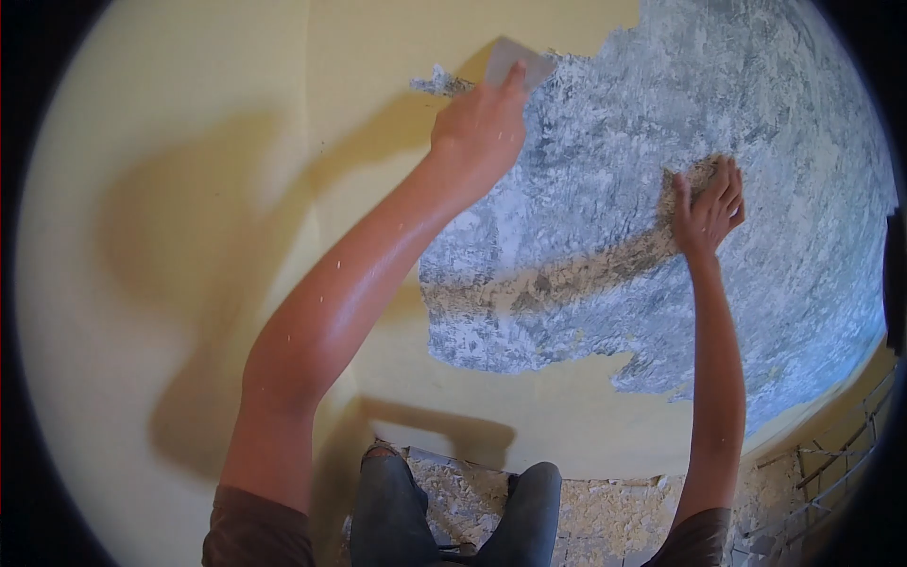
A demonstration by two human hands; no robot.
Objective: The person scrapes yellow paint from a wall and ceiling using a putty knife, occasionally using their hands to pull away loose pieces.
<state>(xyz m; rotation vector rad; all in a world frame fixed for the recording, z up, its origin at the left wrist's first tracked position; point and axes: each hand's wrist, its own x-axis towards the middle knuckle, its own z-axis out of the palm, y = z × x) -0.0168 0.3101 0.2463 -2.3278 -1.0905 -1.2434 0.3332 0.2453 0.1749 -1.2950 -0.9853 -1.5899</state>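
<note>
My left hand [484, 123] is closed around a scraper with a flat grey blade [515, 64], one finger pressed along the blade. The blade lies against the wall at the upper edge of a stripped patch, where yellow paint [397, 57] meets bare surface. That stripped patch [586, 142] is mottled grey and white with ragged borders. Over on the right, my right hand [709, 215] rests on the bare surface, fingers stretched out and thumb apart, holding nothing. The scraper's handle is hidden inside my left hand.
Paint flakes [605, 515] litter the floor below, around my legs [453, 510]. At the lower right stands a metal rack or frame of thin bars [841, 472]. A wall corner runs vertically left of the patch, and arm shadows fall across the wall.
</note>
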